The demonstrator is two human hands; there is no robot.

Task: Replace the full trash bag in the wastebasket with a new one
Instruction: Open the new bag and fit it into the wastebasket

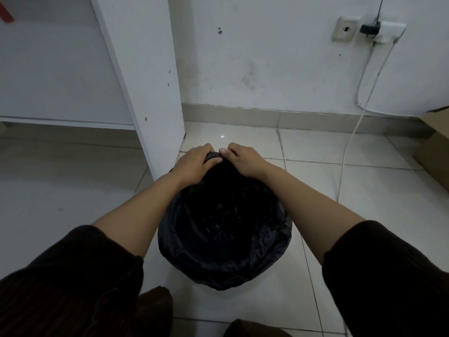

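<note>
Both hands grip the bag (226, 239) at the bin's far rim: left hand (194, 161) and right hand (243, 158) bunch the black film, which drapes over the bin on the floor (340, 239). Pulling hard could tear it or tip the bin

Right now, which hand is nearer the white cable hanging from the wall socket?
Right. The right hand grips the black bag's far edge on the white cable's side; the left hand grips beside it, farther away.
</note>
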